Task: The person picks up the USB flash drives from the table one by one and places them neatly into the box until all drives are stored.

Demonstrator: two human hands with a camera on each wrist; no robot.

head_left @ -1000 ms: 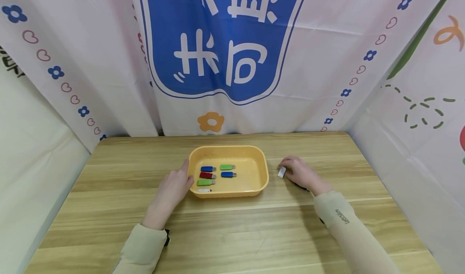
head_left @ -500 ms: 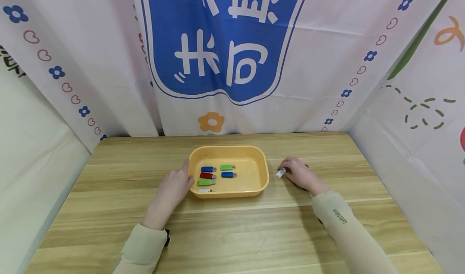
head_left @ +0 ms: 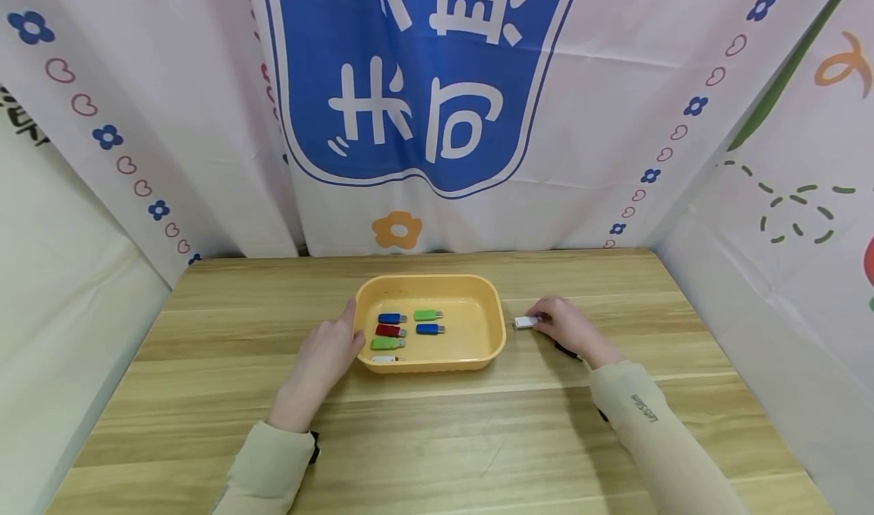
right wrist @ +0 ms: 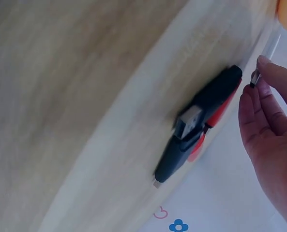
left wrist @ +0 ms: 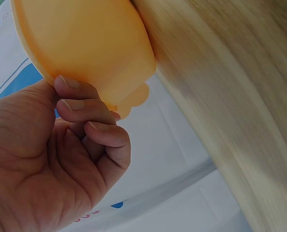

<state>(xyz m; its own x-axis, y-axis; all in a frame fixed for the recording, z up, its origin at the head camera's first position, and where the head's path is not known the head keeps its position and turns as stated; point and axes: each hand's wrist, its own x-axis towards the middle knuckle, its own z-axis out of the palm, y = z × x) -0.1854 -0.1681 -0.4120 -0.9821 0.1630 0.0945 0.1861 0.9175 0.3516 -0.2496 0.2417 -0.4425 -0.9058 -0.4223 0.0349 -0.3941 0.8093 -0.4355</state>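
My right hand (head_left: 568, 330) pinches a white USB stick (head_left: 524, 322) just right of the yellow tray (head_left: 430, 365). The stick's white body points left at the tray; its metal connector (right wrist: 255, 78) shows between thumb and fingers in the right wrist view. At the tray's left end, my left hand (head_left: 322, 359) grips the wall, with curled fingers against the outside in the left wrist view. Inside the tray lie two blue USB sticks (head_left: 391, 318), two green ones (head_left: 388, 343), a red one (head_left: 391, 331) and a white one (head_left: 385, 359) partly hidden by the front wall.
On the wooden table (head_left: 423, 447) beside my right hand, the right wrist view shows black USB sticks (right wrist: 213, 94) with red ones (right wrist: 223, 108) behind them. A printed cloth (head_left: 580, 158) hangs along the table's back edge.
The white USB stick in my right hand has turned from slanting toward me to lying sideways, pointing left. My left hand and the tray have stayed put.
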